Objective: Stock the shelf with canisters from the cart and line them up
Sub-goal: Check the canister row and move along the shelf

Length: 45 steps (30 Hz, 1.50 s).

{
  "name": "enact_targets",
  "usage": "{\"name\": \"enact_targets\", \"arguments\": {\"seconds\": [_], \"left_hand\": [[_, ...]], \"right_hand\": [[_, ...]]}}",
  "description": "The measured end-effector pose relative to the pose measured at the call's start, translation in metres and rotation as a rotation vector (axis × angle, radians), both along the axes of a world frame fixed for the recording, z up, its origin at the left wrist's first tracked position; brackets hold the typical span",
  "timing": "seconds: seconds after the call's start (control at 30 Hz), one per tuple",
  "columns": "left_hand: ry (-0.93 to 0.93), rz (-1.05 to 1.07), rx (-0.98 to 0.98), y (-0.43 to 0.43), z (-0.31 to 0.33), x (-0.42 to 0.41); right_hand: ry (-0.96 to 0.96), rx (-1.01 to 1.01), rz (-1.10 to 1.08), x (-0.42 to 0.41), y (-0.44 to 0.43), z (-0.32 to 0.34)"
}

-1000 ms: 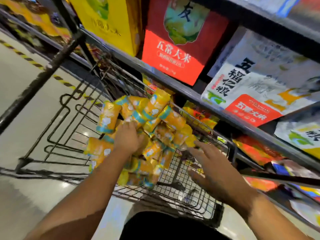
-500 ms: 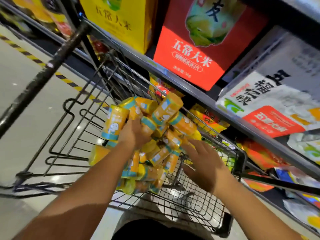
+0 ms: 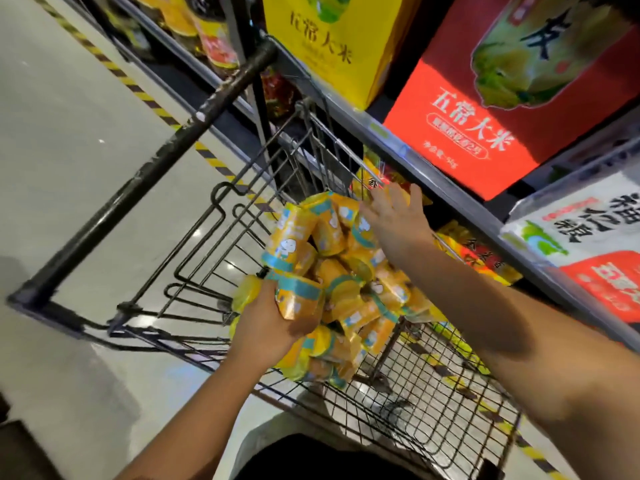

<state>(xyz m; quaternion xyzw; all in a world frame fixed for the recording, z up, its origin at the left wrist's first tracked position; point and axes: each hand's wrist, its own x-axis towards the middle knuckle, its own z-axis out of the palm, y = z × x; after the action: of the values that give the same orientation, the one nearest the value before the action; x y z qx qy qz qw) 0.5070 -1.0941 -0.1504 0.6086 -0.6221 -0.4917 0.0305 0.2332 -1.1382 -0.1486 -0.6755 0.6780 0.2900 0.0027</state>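
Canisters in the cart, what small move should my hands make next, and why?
Probably curl the right hand round a top canister: it reaches open over the pile, while the left hand grips a near canister.

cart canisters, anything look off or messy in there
The yellow-orange teal-banded canisters lie in a jumbled heap in the black wire cart, tilted every way. The left hand holds one at the heap's near edge. Nothing looks plainly spilled or crushed.

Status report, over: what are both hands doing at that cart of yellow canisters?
Left grip holds one yellow canister. Right grip open, over the pile. Nothing blocks either.
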Motion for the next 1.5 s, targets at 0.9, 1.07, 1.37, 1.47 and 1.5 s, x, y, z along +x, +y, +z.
{"name": "enact_targets", "arguments": {"seconds": [0.9, 1.07, 1.37, 1.47, 1.5], "left_hand": [[0.264, -0.046, 0.059, 0.013, 0.025, -0.070], [0.352, -0.161, 0.061, 0.044, 0.050, -0.095], [0.518, -0.489, 0.197, 0.178, 0.104, -0.156], [0.564, -0.571, 0.251, 0.239, 0.115, -0.166], [0.568, -0.598, 0.250, 0.260, 0.118, -0.168]], "right_hand": [[-2.265, -0.318, -1.533, 0.014, 0.203, 0.040], [-2.251, -0.445, -1.443, 0.010, 0.259, 0.064], [-1.428, -0.998, -1.409, 0.029, 0.423, 0.119], [-1.359, -1.177, -1.409, 0.046, 0.493, 0.132], [-1.337, -1.226, -1.417, 0.053, 0.518, 0.135]]}}
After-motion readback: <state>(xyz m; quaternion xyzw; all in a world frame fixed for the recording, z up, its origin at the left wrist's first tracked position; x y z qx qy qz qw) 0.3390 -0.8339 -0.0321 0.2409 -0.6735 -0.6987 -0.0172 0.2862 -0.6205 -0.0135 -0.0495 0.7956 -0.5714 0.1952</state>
